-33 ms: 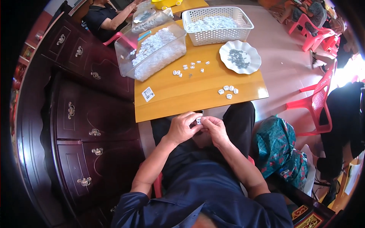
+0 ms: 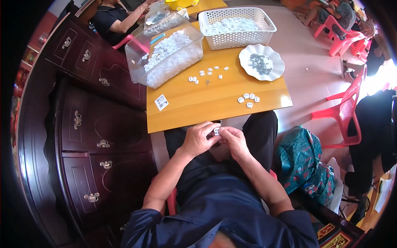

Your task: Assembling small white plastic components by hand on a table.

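Observation:
In front of my lap, just off the table's near edge, my left hand (image 2: 197,139) pinches a small white plastic piece (image 2: 216,131) with dark marks. The thumb and fingers of my right hand (image 2: 234,142) close on the same piece from the other side. What lies behind my fingertips is hidden. On the yellow wooden table (image 2: 186,107), several similar small white pieces (image 2: 209,73) lie scattered around the middle. Several larger, rounded white pieces (image 2: 246,96) with dark marks sit together near the right edge. A white scalloped plate (image 2: 276,65) holds many tiny grey parts.
A clear plastic bin (image 2: 136,68) heaped with white pieces stands at the table's left, beside a white perforated basket (image 2: 227,41) of more. Dark drawers (image 2: 107,124) flank my left. A green bag (image 2: 295,153) and a pink chair (image 2: 345,111) are right. Another person (image 2: 111,20) sits far left.

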{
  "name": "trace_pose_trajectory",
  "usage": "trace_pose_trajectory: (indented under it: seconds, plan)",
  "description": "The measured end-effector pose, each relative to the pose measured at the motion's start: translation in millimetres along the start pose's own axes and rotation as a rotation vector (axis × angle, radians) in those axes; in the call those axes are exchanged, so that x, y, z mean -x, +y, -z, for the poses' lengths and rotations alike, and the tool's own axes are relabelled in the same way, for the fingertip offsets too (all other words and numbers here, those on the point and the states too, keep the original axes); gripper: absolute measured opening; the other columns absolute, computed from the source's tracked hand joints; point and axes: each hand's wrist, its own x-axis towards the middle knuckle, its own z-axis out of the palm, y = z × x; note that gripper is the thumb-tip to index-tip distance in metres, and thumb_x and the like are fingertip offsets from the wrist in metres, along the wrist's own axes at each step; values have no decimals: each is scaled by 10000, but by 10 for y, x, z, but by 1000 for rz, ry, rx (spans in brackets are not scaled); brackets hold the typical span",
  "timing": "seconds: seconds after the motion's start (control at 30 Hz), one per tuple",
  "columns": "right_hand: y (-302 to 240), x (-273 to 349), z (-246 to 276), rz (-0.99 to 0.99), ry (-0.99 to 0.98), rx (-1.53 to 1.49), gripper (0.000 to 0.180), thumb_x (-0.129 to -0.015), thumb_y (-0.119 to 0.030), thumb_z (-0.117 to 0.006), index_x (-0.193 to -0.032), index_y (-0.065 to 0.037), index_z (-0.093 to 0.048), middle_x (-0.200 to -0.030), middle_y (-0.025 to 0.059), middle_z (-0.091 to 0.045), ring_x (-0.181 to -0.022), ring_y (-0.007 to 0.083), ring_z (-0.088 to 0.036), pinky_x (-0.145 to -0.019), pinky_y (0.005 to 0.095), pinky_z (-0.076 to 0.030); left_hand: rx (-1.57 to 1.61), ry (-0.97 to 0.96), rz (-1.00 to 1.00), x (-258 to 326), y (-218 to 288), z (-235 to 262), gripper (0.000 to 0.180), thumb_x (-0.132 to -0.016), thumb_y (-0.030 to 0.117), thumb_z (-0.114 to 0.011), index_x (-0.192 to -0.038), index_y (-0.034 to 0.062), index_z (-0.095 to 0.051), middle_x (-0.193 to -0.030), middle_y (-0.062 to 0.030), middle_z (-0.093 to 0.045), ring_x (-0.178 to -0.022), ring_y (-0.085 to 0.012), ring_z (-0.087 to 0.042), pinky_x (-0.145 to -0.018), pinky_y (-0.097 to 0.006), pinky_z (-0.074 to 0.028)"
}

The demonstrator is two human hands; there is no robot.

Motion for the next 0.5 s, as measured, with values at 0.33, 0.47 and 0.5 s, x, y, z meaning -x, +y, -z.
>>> trace_pose_trajectory:
  seconds: [0.33, 0.47, 0.5]
  plan:
    - [-25, 2, -1, -52, -10, -111, 220, -1007, -248, -628, -984, -54, -729, -902, 45, -749, -770, 100, -686, -734, 251, -551, 63, 3, -5, 0, -54, -7, 351, -753, 84, -830, -1079, 19, -716, -949, -116, -723, -830, -254, -718, -743, -321, -576]
    - [-27, -4, 2, -38, -32, -91, 221, -1007, -245, -628, -980, -51, -731, -905, 42, -749, -771, 99, -686, -738, 250, -550, 60, 3, -12, 0, -66, -1, 331, -758, 71, -819, -1069, 18, -719, -945, -119, -724, -832, -258, -717, -737, -323, -572]
    - [-25, -5, 5, -40, -28, -86, 222, -1008, -243, -627, -978, -49, -731, -906, 44, -749, -771, 101, -686, -742, 250, -550, 60, 2, -13, -4, -66, -2, 331, -758, 71, -819, -1069, 18, -719, -945, -119, -724, -832, -258, -717, -737, -323, -572]
